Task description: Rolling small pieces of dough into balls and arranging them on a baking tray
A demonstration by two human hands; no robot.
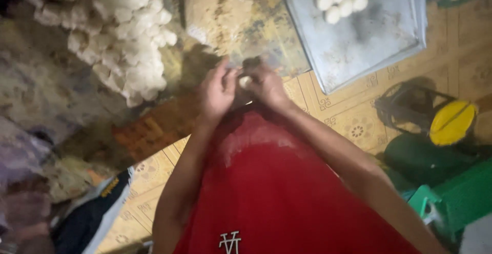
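Note:
My left hand (218, 91) and my right hand (267, 86) meet in front of my red shirt, pressed together around a small pale dough ball (246, 82) that shows between the fingers. Both hands hold it. A large heap of white dough pieces (120, 26) lies to the upper left on a plastic-covered surface. To the upper right, a grey metal tray (369, 39) carries several round white balls (341, 0).
A patterned yellow floor mat (353, 121) lies under the tray. At the right stand a dark wire-frame object (410, 105), a yellow disc (453, 123) and green plastic things (451, 192). Dark cloth with a white edge (92, 213) sits at the lower left.

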